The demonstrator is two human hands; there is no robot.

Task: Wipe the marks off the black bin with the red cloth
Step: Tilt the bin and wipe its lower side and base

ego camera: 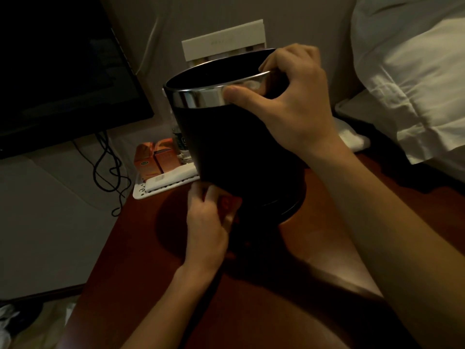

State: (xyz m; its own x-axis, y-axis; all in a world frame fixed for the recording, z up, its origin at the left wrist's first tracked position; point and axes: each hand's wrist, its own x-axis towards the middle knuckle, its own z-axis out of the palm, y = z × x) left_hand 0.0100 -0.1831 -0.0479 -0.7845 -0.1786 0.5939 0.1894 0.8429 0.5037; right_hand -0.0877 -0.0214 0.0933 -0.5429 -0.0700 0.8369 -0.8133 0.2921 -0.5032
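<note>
Right hand (pixel 294 102) grip on black bin (pixel 226 137) rim, left hand (pixel 206 230) pinching half-hidden red cloth (pixel 226 205).

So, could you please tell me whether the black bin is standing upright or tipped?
Tipped: the black bin leans left, its rim held by the right hand.

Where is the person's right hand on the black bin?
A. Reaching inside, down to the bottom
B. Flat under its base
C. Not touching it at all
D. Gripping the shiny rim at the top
D: the right hand curls over the silver rim of the black bin, thumb pressed on the band's outside.
</note>
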